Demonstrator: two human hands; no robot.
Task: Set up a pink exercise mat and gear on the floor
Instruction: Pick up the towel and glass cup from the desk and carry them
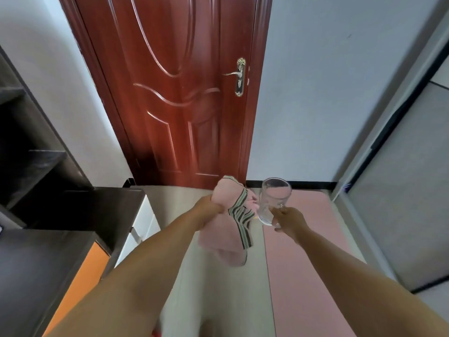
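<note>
A pink exercise mat (306, 251) lies unrolled on the pale floor, running from the right foreground to the black skirting by the wall. My left hand (209, 210) grips a bunched pink towel (226, 239) with a green, black and white striped border; the towel hangs in the air over the floor just left of the mat's edge. My right hand (289, 221) holds the handle of a clear glass mug (273, 200), upright above the far part of the mat. The mug looks empty.
A closed red-brown wooden door (179, 93) with a brass lever handle (239, 76) stands straight ahead. Dark shelving and a desk (60, 210) with white and orange fronts fill the left side. A grey sliding panel (401, 190) with a black frame borders the mat on the right.
</note>
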